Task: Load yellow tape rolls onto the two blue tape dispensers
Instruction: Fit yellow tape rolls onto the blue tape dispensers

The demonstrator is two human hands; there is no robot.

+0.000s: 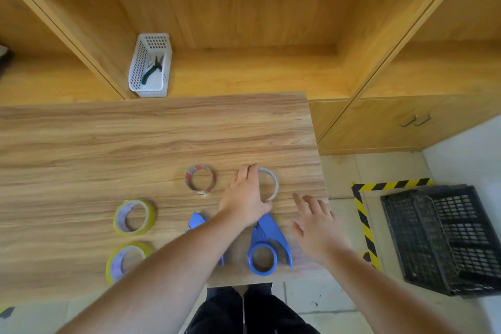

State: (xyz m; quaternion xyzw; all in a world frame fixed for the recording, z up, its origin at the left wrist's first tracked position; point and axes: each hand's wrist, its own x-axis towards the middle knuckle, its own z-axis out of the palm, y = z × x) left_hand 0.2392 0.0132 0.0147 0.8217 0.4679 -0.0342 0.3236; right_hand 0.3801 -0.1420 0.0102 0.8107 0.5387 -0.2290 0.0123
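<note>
L hand [248, 196] reaches across the surface [108, 144] and rests on an empty tape core [272, 183] near the R edge; fingers [250, 172] touch the far rim, thumb at the near rim. Grip looks lightly closed on the core, which lies flat on the wood. R hand [315, 228] hovers just R of it, fingers spread, grip open, holding nothing, palm down over the surface corner.

2nd empty core [200, 179], w/ red print on the cardboard, lies flat just L of the L hand, apart from it.

Two yellow rolls sit at front L, both flat: far roll [134, 217] and near roll [127, 260], one behind the other, close but not touching. Near roll is partly covered by the L forearm. Neither is on a dispenser.

Two blue dispensers lie at the front edge. R dispenser [268, 244] is in full view, ring empty, tip pointing away, just under the L wrist. L dispenser [196, 221] is mostly hidden by the L forearm; only its tip & a bit of the lower part show.

Behind the surface, a shelf [244, 70] holds a white basket [150, 65] w/ pliers [152, 69] inside. Black crate [444, 236] on the floor at R, beside yellow/black floor tape [363, 214].
</note>
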